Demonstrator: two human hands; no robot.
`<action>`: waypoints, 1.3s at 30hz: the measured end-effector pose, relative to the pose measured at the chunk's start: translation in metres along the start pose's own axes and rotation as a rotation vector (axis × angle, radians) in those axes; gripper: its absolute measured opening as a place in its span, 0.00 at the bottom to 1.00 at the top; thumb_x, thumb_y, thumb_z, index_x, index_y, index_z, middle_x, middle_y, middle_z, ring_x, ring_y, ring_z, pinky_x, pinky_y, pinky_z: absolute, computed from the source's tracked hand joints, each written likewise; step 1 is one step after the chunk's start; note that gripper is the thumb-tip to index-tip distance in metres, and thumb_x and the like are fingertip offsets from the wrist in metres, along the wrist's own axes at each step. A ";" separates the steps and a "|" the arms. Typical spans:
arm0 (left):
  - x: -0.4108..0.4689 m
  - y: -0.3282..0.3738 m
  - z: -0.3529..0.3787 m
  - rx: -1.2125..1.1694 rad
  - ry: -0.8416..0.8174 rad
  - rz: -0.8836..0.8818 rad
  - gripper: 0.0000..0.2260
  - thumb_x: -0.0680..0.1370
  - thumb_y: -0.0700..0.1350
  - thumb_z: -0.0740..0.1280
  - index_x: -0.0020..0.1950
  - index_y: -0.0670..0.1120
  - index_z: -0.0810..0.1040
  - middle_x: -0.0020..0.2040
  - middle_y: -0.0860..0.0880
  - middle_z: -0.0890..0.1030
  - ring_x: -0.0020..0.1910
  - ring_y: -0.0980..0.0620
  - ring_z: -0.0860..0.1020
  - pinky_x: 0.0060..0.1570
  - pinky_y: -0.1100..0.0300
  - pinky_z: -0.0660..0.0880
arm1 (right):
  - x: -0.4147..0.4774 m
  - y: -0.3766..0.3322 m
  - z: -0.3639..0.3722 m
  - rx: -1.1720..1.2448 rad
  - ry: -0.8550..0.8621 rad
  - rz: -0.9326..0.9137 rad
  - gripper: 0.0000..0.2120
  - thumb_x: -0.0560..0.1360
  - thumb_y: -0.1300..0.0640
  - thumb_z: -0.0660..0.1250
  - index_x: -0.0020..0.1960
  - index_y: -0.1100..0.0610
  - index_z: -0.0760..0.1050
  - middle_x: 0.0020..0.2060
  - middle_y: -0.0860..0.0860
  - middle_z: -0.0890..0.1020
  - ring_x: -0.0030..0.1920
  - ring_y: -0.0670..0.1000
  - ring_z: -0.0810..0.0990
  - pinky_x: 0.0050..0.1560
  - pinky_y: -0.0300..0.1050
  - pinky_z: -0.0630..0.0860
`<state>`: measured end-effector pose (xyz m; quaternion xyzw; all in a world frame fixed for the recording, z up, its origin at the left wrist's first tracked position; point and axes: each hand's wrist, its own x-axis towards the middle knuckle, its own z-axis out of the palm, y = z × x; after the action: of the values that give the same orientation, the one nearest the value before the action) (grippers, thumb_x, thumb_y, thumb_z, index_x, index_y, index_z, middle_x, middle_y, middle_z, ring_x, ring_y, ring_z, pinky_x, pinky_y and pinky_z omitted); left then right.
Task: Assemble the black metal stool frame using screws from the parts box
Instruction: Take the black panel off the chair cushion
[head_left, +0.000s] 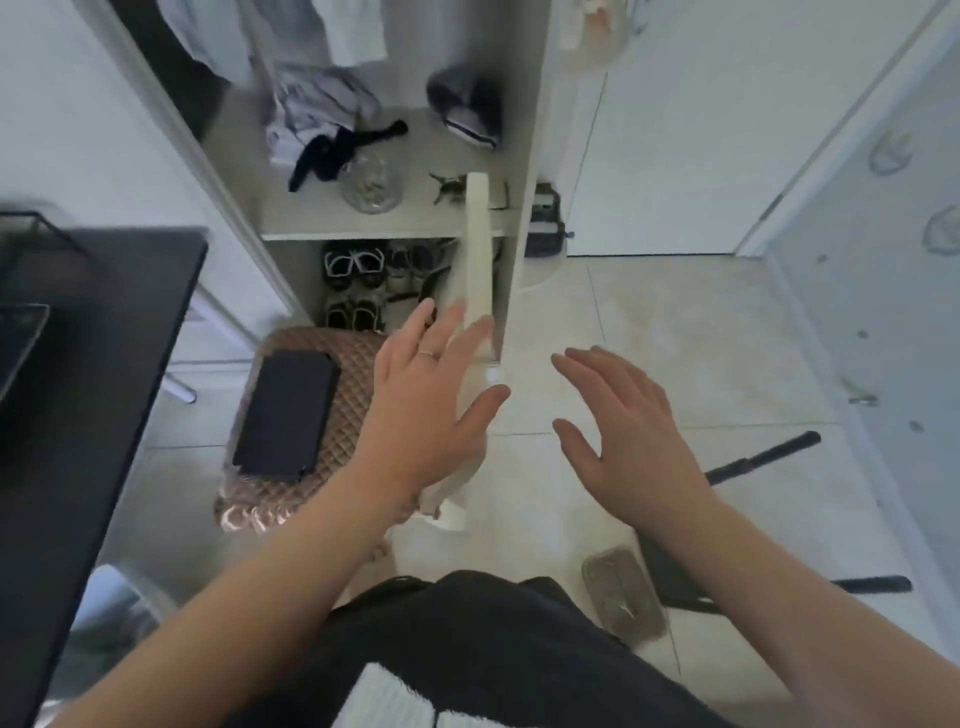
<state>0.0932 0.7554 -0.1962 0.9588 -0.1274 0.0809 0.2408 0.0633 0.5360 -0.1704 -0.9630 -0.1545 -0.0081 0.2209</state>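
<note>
**Both hands free; the frame lies near and to the right**

The left hand (421, 415) and the right hand (628, 431) hover over the floor (675, 322) and hold nothing. Their fingers (587, 364) are spread and straight, palms down. The black stool frame (763, 457) lies on the floor to the right of the right hand and nearer to the person, partly hidden under the right forearm. Its two visible tubes run mostly left to right. The parts box (623, 592) sits just beside the frame, on its left. The right hand is closer, so I judge it should reach down and toward the near side.
</note>
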 end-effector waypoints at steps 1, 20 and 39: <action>-0.003 -0.018 -0.010 0.008 0.019 -0.020 0.29 0.80 0.63 0.56 0.79 0.54 0.63 0.81 0.51 0.60 0.81 0.47 0.50 0.77 0.44 0.50 | 0.012 -0.017 0.004 0.003 0.001 -0.036 0.26 0.79 0.57 0.69 0.76 0.55 0.68 0.74 0.52 0.71 0.76 0.55 0.65 0.73 0.50 0.57; -0.090 -0.326 0.007 -0.089 -0.428 -0.643 0.30 0.81 0.63 0.58 0.80 0.54 0.57 0.81 0.50 0.58 0.80 0.47 0.52 0.76 0.44 0.52 | 0.162 -0.211 0.249 0.105 -0.486 0.012 0.27 0.81 0.52 0.64 0.78 0.50 0.64 0.75 0.48 0.68 0.75 0.51 0.63 0.75 0.55 0.62; -0.095 -0.508 0.179 -0.170 -0.125 -1.191 0.38 0.78 0.62 0.65 0.81 0.49 0.51 0.81 0.47 0.58 0.79 0.41 0.56 0.77 0.40 0.56 | 0.220 -0.154 0.539 0.640 -0.727 0.791 0.33 0.76 0.53 0.72 0.77 0.59 0.63 0.69 0.55 0.75 0.63 0.52 0.76 0.48 0.31 0.71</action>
<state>0.1629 1.1215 -0.5970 0.8455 0.4114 -0.1349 0.3125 0.1978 0.9626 -0.5731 -0.7747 0.1538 0.4490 0.4178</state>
